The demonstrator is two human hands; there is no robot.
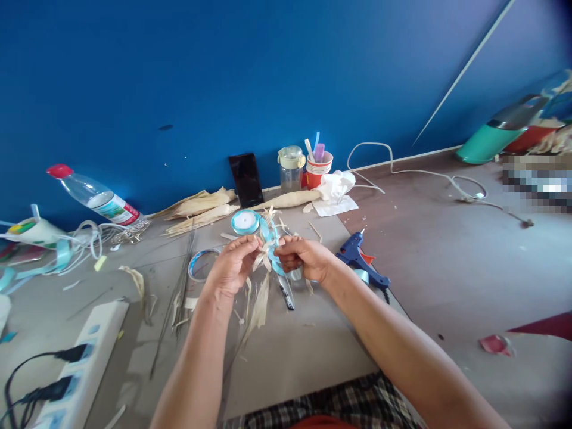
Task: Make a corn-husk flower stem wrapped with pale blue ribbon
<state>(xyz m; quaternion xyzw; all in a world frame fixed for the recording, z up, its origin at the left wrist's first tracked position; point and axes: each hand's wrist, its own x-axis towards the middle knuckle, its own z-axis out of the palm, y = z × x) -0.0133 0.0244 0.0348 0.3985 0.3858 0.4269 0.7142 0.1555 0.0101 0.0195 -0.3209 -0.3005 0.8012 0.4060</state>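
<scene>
My left hand (236,261) is closed in a pinch at the left side of a small craft piece of pale dried corn husk (263,256). Light blue ribbon (277,262) runs along that piece, and my right hand (304,256) has its fingers curled closed at the ribbon side. A roll of light blue ribbon (245,221) lies just beyond my hands. Below them are a pen (286,292) and a loose husk strip (259,307). To the right of my right hand rests a blue glue gun (357,256). My fingers hide their exact grip points.
A tape roll (191,265) and thin wires (174,298) lie left of my hands. A power strip (96,339) is at the lower left. Along the blue wall stand a plastic bottle (98,199), a dark phone (246,179), a jar (292,173) and a paper cup (318,170). A white cable (420,171) trails right.
</scene>
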